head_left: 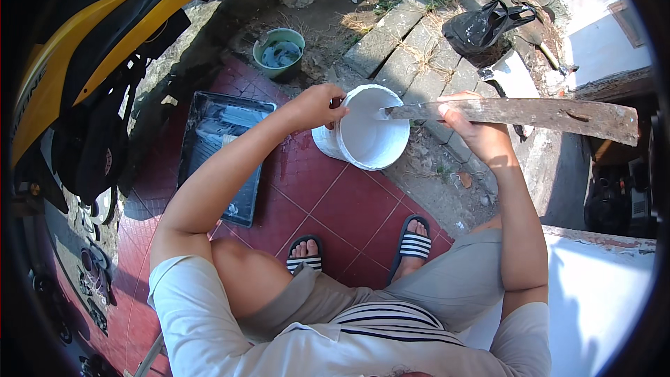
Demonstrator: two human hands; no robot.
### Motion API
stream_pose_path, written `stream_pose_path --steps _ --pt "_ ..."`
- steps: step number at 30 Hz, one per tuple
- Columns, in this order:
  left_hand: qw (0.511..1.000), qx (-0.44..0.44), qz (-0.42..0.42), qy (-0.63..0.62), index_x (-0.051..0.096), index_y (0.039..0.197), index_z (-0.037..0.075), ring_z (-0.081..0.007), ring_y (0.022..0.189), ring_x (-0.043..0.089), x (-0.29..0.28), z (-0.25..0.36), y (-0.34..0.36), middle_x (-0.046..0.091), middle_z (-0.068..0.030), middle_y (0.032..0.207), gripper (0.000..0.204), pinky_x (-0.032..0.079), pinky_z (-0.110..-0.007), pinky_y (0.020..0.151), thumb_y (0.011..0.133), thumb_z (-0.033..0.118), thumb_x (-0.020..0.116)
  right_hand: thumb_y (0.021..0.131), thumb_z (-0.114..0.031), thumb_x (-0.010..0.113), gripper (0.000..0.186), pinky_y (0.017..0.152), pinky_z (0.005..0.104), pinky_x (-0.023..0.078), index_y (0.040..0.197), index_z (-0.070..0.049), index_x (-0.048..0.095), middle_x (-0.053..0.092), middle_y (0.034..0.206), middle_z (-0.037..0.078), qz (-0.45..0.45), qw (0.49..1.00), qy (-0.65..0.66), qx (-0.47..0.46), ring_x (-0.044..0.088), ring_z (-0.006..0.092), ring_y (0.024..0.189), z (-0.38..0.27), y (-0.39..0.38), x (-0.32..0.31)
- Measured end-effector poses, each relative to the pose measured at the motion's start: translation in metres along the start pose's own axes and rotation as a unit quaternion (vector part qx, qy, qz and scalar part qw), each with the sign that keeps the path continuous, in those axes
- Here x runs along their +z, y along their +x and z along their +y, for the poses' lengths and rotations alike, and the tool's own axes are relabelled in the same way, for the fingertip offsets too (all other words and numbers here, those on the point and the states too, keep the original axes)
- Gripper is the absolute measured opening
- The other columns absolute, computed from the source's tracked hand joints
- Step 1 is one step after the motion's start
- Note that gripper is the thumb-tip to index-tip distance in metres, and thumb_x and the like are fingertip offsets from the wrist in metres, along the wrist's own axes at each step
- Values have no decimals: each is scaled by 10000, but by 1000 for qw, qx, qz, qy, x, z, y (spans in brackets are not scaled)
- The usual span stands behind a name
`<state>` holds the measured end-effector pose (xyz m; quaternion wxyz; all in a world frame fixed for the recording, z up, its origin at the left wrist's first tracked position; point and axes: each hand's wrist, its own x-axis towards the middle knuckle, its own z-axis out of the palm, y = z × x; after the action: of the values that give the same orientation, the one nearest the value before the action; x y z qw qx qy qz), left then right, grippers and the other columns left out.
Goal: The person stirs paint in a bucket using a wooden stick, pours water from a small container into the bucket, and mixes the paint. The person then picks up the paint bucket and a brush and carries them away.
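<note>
A white bucket [326, 145] stands tilted toward me on the red tiles, with white paint [364, 129] inside. My left hand [321, 106] is closed on the bucket's left rim. In my right hand [476, 131] is a long, weathered wooden stick [544, 113], gripped between thumb and fingers. Its narrow left end reaches over the rim into the bucket and touches the white paint. The stick's wider end points out to the right, clear of the bucket.
Left of the bucket lies a black paint tray [239, 201] smeared with pale paint. A green pail [286, 72] with liquid stands behind it. Concrete blocks [395, 28] and a black plastic bag [469, 28] lie at the back right. A yellow-and-black motorbike [59, 63] stands at left.
</note>
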<state>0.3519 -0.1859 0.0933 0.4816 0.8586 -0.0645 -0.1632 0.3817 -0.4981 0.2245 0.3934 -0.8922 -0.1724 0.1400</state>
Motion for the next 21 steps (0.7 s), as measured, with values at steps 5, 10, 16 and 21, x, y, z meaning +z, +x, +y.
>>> stream_pose_path --steps 5,10,16,21 --pt "1000 9 0 -12 645 1127 -42 -185 696 695 1 0 0 668 -138 848 342 559 -322 638 895 202 700 871 -226 724 265 873 320 518 1069 -50 715 694 1031 75 -25 995 -74 -66 668 190 963 -9 -1 7" --pt "1000 1 -13 -18 649 1120 -36 -184 701 692 4 3 2 658 -129 834 322 555 -322 641 897 191 696 838 -133 758 237 893 347 532 1056 -46 724 704 1084 120 -89 976 -7 -198 676 225 1018 3 9 31" --pt "1000 3 0 0 652 1123 -32 -186 703 679 3 8 0 656 -127 849 315 542 -327 654 891 178 696 838 -137 745 259 868 348 551 1065 -16 715 695 1082 132 -103 944 -67 -306 688 257 985 19 14 41" --pt "996 72 13 43 652 1156 -28 -264 841 669 5 0 -2 657 -169 957 377 524 -362 757 876 218 703 829 -118 733 240 799 338 557 1035 2 716 701 1007 134 -108 952 -90 -273 694 248 925 10 8 35"
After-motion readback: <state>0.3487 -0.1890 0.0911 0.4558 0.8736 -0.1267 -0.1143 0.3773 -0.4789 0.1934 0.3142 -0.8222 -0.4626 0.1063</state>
